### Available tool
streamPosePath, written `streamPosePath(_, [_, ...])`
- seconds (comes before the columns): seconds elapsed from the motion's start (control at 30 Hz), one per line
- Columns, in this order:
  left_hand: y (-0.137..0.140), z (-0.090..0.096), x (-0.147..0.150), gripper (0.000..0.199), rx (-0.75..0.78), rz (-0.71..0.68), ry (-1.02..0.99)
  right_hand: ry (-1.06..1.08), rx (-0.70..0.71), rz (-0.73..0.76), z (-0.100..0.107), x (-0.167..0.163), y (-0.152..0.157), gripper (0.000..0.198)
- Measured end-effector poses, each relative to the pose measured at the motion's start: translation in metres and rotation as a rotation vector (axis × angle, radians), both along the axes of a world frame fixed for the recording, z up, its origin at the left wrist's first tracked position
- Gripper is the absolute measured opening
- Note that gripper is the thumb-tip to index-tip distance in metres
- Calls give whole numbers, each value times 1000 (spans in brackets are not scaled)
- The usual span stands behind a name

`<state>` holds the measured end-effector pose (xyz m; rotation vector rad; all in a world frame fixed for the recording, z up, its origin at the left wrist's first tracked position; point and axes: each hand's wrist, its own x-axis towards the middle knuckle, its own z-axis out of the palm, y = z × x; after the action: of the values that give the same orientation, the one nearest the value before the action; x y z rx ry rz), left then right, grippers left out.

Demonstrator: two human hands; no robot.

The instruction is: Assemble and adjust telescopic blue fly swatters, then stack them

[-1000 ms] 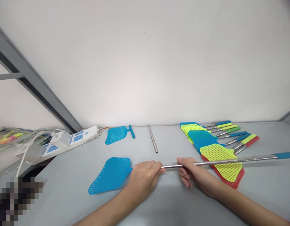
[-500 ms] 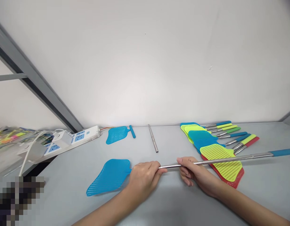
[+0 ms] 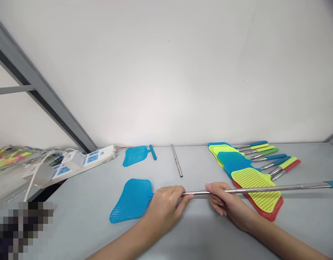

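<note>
A fly swatter with a blue mesh head (image 3: 132, 200) and an extended metal telescopic rod lies across both hands, above the table. My left hand (image 3: 167, 204) is closed around it where the head meets the rod, hiding the joint. Farther along, my right hand (image 3: 226, 202) grips the thin metal rod between thumb and curled fingers. The swatter's blue handle (image 3: 332, 184) reaches the right edge of the view. Beneath the rod lies a yellow swatter head (image 3: 254, 187) on top of a red swatter head (image 3: 278, 209).
Several collapsed swatters with coloured handles (image 3: 274, 156) fan out at the back right. Near the wall lie a loose metal rod (image 3: 177, 160), a blue swatter head (image 3: 135, 156) and a blue handle (image 3: 153, 152). A white power strip (image 3: 100, 155) with plugs sits at left.
The held swatter's blue head has turned and its near tip has shifted right. The handle end has moved right, partly out of view. Both hands keep their grip.
</note>
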<state>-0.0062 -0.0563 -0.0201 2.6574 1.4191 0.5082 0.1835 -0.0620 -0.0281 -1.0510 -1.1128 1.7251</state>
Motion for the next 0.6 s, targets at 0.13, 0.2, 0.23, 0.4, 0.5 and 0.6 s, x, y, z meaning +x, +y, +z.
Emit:
streamPosePath(0.13, [-1,4,2,31,-26,64,-22,-4,18,-45,1,0,0,45])
streamPosePath(0.2, [-1,6,2,33,-39,113,-28,-8,21,-62,2,0,1,45])
streamPosePath(0.23, [-1,7,1,34,-45,135,-28,-9,23,-69,3,0,1,45])
streamPosePath(0.4, [4,13,-2,40,-23,199,3,28,26,-95,1,1,1,45])
streamPosePath(0.5, [8,18,-4,40,18,192,20,60,28,-123,0,1,1,45])
streamPosePath(0.6, [10,22,-6,39,57,187,4,86,23,-158,-1,1,1,44])
